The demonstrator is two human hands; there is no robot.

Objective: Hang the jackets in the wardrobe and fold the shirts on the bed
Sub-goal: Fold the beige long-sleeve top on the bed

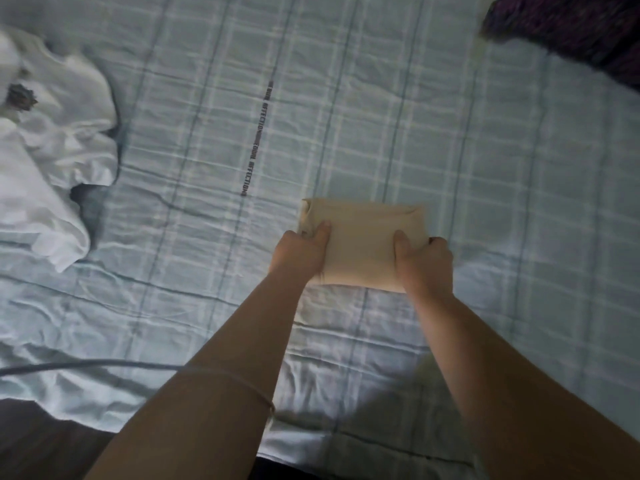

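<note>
From the head camera, my left hand (301, 252) and right hand (424, 265) each grasp one short end of the folded beige shirt (362, 244). My thumbs press on top, and the rest of my fingers are tucked out of sight beneath the cloth. The shirt's near corners are covered by my hands, and I cannot tell whether it rests on the bed (485, 168) or hangs just above it. It is over the middle of the checked sheet. Its long axis runs left to right, the right end a little nearer me (collar and hem cannot be told apart). A rumpled white garment (52, 150) is cut off at the left edge. A blurred dark purple cloth (571, 29) lies at the far right corner. A thin cord (86, 367) crosses my left forearm.
</note>
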